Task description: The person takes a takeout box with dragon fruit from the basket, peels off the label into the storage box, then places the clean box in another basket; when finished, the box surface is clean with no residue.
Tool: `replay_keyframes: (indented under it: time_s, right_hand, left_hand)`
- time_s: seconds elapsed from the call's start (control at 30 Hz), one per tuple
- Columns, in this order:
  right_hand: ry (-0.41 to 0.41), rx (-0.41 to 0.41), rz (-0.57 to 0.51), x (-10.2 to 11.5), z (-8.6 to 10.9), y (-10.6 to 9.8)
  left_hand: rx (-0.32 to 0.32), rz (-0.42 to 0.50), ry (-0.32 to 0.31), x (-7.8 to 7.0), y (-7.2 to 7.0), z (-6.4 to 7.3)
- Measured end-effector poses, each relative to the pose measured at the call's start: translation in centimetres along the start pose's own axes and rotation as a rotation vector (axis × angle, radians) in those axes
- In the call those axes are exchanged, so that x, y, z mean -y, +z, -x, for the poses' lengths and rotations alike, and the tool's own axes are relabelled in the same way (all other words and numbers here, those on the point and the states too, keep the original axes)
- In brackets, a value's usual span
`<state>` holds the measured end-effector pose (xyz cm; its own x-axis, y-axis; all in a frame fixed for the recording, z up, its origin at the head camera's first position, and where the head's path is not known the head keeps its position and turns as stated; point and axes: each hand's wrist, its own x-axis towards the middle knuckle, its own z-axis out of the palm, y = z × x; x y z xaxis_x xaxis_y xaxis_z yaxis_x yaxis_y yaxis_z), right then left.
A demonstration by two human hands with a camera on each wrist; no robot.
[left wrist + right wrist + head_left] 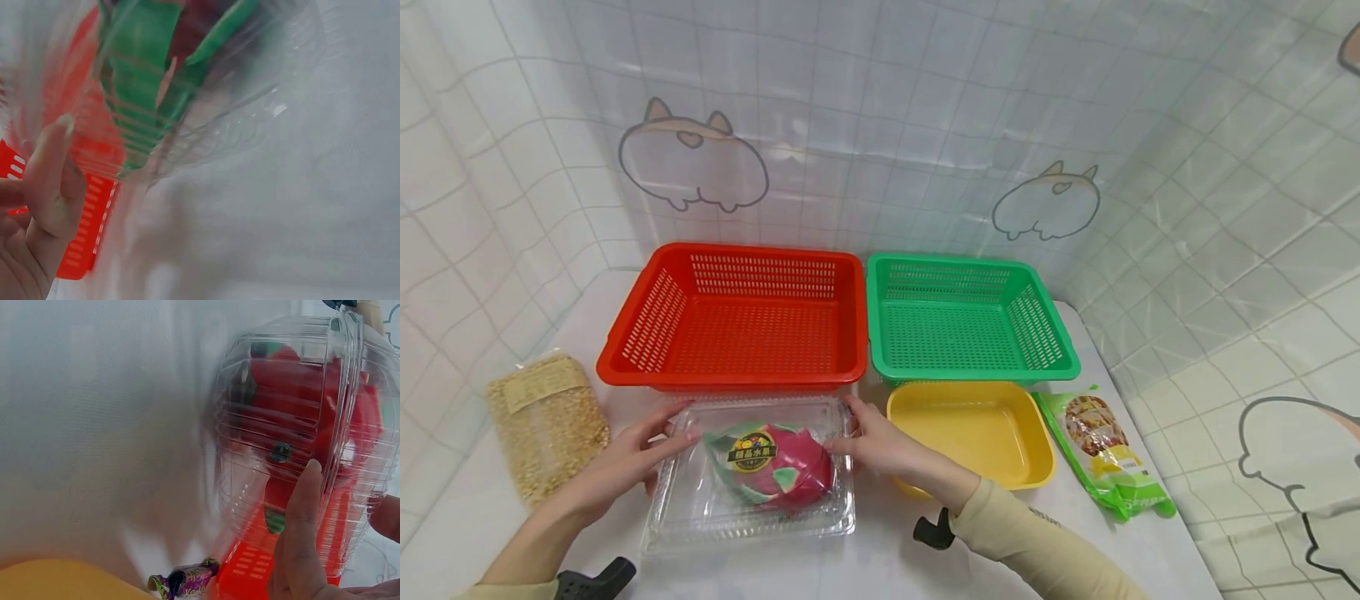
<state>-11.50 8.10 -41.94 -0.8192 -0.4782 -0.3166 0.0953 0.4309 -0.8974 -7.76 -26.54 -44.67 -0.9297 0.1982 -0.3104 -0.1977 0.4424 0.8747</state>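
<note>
A clear plastic clamshell box (685, 512) is between my two hands, in front of the red basket. Inside it lies a pink dragon fruit (808, 467) with green scales, under a black label (752, 451) on the lid. My left hand (632, 458) grips the box's left side near the far corner. The right hand (883, 446) holds the opposite side, its thumb and fingers spread over the ridged wall in the right wrist view. In both wrist views the box looks tilted. Blur in the left wrist view obscures some of the left fingers' contact.
Behind the box stand a red basket (730, 382) and a green basket (977, 372). A yellow tub (977, 433) sits right of the box, beside a green food bag (1105, 450). A bag of grains (550, 425) lies far left. The right wrist view shows a purple-wrapped candy (187, 580).
</note>
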Motion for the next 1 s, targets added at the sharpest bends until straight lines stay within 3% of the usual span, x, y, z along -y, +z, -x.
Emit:
replay_keyframes:
  time_s: [0.2,0.4,0.77,1.0]
  right_hand:
    - [0.010,0.002,-0.010,-0.19,-0.15,0.02]
    - [0.006,0.004,-0.015,-0.23,0.07,0.06]
    - [-0.008,-0.038,0.106,0.04,0.27,-0.02]
    - [-0.053,-0.087,0.122,0.43,0.50,-0.23]
  left_hand:
    - [-0.034,-0.010,-0.012,-0.05,0.18,-0.19]
    - [-0.020,0.002,-0.018,0.30,0.08,-0.24]
    - [0.038,-0.013,-0.082,0.37,0.00,-0.18]
    - [0.039,-0.012,-0.072,0.46,0.08,-0.16]
